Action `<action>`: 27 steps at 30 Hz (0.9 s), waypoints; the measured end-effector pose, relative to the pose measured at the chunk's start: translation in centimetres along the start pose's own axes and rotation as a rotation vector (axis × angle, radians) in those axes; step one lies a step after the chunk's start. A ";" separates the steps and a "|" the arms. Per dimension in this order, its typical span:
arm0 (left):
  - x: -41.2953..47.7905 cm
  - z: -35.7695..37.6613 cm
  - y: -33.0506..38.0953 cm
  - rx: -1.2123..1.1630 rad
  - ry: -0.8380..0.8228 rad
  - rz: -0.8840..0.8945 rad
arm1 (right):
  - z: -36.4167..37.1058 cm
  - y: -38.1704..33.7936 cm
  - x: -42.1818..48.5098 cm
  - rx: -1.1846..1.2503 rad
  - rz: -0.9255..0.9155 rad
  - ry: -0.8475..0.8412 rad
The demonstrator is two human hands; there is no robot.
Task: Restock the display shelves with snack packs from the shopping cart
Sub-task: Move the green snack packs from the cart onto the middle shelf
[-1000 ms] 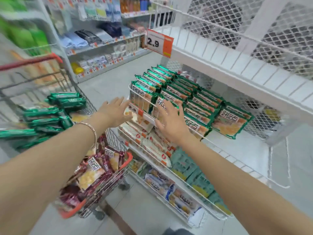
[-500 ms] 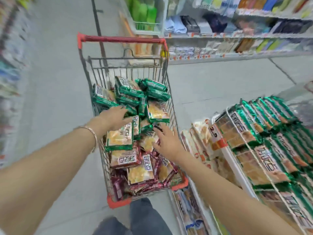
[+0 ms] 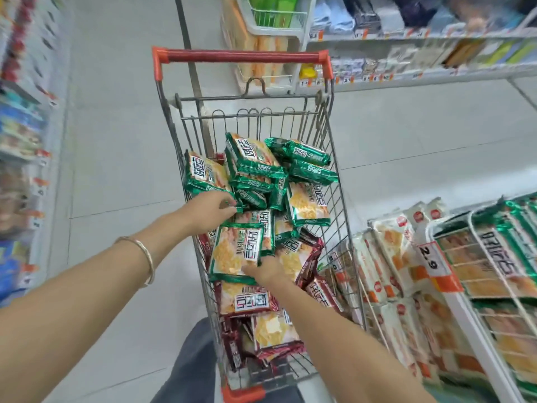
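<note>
Both the left hand (image 3: 209,210) and right hand (image 3: 268,270) clamp one glossy green-edged snack pack (image 3: 236,253) printed with golden crackers.

The shopping cart (image 3: 334,181) stood on the pale tiled floor (image 3: 116,158), red handle (image 3: 241,56) at its far end, and everything else sat around it. Inside, green snack packs (image 3: 255,158) were heaped toward the handle end, dark red packs (image 3: 273,338) piled at the near end. Right of the cart, the white wire display shelf (image 3: 453,286) carried green packs standing in rows behind a 2.9 price tag (image 3: 430,257). Just beside the cart, a lower tier held orange-and-white packs (image 3: 389,257), upright, possibly leaning; blur made that hard to call.
</note>
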State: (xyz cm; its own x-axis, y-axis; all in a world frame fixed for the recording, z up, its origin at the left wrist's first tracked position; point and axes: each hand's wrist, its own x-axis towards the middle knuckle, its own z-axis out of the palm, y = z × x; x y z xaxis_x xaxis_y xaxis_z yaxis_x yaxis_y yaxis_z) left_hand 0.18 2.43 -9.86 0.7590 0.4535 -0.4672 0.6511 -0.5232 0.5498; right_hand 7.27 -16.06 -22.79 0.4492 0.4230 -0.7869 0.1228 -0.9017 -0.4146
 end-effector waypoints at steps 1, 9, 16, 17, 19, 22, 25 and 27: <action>0.5 -0.3 0.0 -0.044 -0.011 0.004 | -0.3 0.1 0.3 0.085 0.015 -0.003; 1.6 -0.4 2.7 -0.328 -0.304 -0.057 | -13.0 1.3 -3.7 0.767 -0.089 -0.277; 2.4 -0.6 3.2 -0.700 -0.283 -0.234 | -18.9 -3.6 -5.7 0.920 -0.121 -0.135; 2.8 -1.1 2.6 -0.739 -0.235 -0.231 | -20.0 -4.3 -4.9 1.013 -0.062 -0.049; 3.3 -2.6 1.5 -0.815 -0.169 -0.216 | -21.7 -5.5 -2.9 1.184 0.082 0.088; 4.0 -4.0 -0.2 -0.922 -0.114 -0.219 | -22.6 -6.7 1.0 1.426 0.259 0.120; 4.4 -4.5 -1.0 -0.950 -0.081 -0.235 | -21.1 -6.7 4.1 1.488 0.230 0.109; 4.5 -4.6 -1.2 -0.941 -0.047 -0.235 | -20.1 -6.4 4.2 1.455 0.143 0.175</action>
State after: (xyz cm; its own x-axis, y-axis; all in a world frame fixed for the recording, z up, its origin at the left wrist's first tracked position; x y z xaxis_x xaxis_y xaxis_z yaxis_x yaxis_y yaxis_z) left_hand 2.82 8.45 -9.41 0.6227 0.4329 -0.6518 0.5311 0.3778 0.7584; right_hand 26.14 -10.29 -14.29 0.4929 0.2284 -0.8396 -0.8615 -0.0068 -0.5076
